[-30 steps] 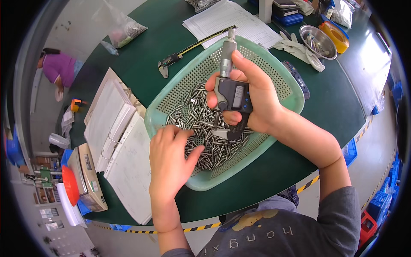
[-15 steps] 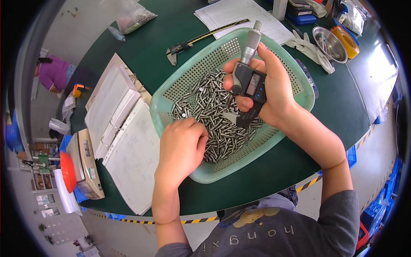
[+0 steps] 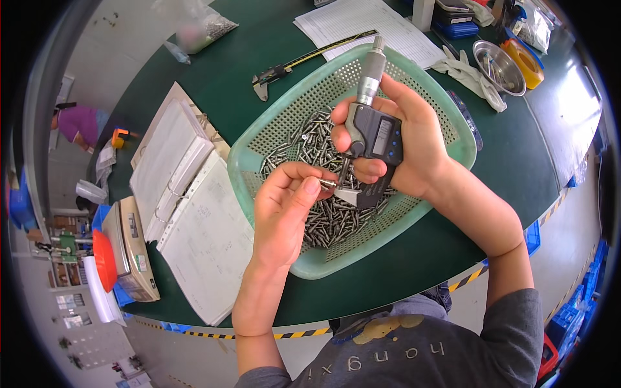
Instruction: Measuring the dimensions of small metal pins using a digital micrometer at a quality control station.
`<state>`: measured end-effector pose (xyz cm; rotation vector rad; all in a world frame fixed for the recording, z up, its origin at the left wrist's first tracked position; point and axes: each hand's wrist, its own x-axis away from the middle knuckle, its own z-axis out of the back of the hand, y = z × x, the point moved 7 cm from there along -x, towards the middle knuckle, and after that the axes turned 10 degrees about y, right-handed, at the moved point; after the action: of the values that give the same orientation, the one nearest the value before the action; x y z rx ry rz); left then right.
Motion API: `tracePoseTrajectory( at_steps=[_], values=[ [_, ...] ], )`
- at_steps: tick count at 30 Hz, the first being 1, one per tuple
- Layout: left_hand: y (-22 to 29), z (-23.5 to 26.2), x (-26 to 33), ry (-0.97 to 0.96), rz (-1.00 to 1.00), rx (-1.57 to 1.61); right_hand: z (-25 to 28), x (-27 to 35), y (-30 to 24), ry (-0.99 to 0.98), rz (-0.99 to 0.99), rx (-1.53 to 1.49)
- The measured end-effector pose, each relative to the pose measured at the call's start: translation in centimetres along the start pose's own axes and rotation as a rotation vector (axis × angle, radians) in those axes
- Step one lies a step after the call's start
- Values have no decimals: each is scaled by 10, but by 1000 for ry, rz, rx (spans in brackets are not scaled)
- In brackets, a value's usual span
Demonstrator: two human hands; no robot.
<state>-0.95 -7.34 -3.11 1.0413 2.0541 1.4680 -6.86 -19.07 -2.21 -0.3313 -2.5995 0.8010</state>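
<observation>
Left hand (image 3: 284, 207) up out of the pin pile since a second ago, now pinching one small metal pin (image 3: 327, 183) between thumb and forefinger, tip at the micrometer (image 3: 370, 139) anvil gap. Right hand (image 3: 407, 145) wrapped tight around the micrometer body, thimble pointing up and away, tool lower and nearer the left hand than before. Both held above the green basket (image 3: 446, 116), rest of the pins (image 3: 323, 216) loose on its floor. Reads as pick done, measuring step starting; whether pin is seated between the faces cannot be told, too small. Basket on the green tabletop (image 3: 213, 71); caliper (image 3: 304, 61) and paper sheet (image 3: 369, 26) beyond it, open binder (image 3: 187, 213) and scale (image 3: 129, 249) to the left, gloves (image 3: 469, 74) and steel bowl (image 3: 498, 58) far right.
</observation>
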Motion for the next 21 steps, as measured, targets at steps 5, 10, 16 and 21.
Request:
tracePoseTrajectory(
  at_steps=[5, 10, 16, 21],
  values=[
    [-2, 1, 0, -4, 28, 11, -1, -1, 0, -34, -4, 23],
    [-2, 2, -1, -4, 9, 11, -2, 0, 1, -40, -22, 9],
    [0, 1, -1, -24, -16, 5, -2, 0, 3, -50, -47, -4],
    [2, 0, 1, -17, -57, -2, -2, 1, 4, -49, -66, -8]
  ],
)
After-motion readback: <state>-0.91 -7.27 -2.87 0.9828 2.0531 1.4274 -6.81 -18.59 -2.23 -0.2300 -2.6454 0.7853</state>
